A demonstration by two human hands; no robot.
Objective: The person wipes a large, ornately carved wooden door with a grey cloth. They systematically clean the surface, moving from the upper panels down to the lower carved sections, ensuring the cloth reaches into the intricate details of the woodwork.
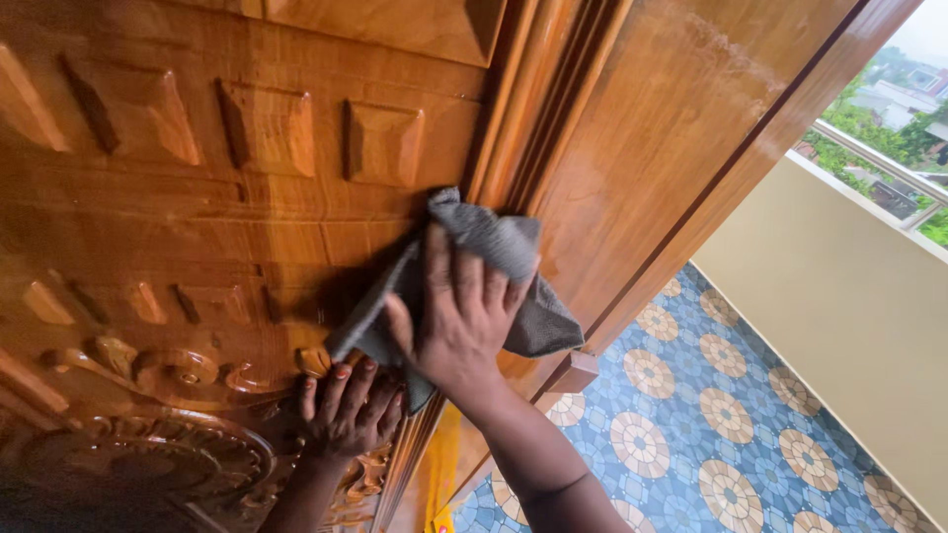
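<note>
A grey cloth (484, 286) is being pressed flat against the carved wooden door (197, 197) by the right hand (459, 321), fingers spread, grip released. The left hand (348, 407) is being braced open on the carving just below-left. Patterned floor tiles (711, 424) are being seen at right.

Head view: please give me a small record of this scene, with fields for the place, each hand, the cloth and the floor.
place: carved wooden door beside a balcony wall
right hand: fingers spread, pressing a grey cloth flat against the door near its edge
left hand: lower, resting on the carved ornament, holding nothing
cloth: crumpled, partly hanging below the right hand
floor: blue tiles with round beige patterns
outside: railing, green trees and roofs beyond
</note>
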